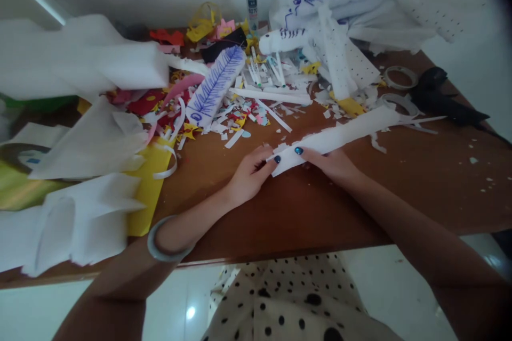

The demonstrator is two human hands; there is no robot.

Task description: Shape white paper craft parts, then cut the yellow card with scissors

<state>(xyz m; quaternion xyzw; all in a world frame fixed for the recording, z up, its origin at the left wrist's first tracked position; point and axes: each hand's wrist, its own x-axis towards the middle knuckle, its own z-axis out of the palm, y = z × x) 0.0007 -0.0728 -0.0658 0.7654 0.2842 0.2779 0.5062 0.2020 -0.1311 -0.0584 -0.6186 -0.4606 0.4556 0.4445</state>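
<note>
Both hands pinch one end of a white paper strip.
Left hand and right hand grip the strip at its near end, flat on the surface, which steadies it; scraps and tape rings lie beyond.

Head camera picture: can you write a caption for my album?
Both hands, left hand and right hand, hold a long white paper strip over a scrap-covered brown wooden table.

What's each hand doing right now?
Left hand: closed, pinching the end of the white paper strip.
Right hand: closed on the same strip.
</note>
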